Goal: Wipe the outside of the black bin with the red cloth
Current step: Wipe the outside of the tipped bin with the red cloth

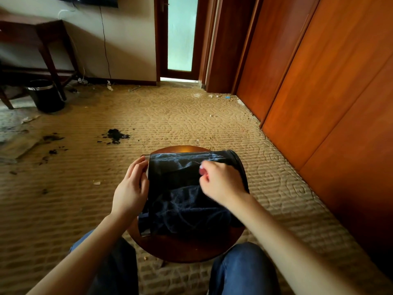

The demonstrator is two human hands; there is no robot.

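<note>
The black bin lies on its side on a round wooden stool between my knees, its silver-rimmed mouth to the left and its base to the right. My left hand grips the rim at the mouth. Blurred, my right hand presses on the bin's upper side near the base, fingers curled round the red cloth; only a small pinkish-red bit of it shows at the fingertips. A dark blue fabric texture shows on the bin's near side; I cannot tell whether it is a cloth or a reflection.
Patterned carpet surrounds the stool, with black debris to the far left. A second black bin stands under a dark wooden desk at the far left. Wooden wardrobe doors run along the right; a glass-panelled door is ahead.
</note>
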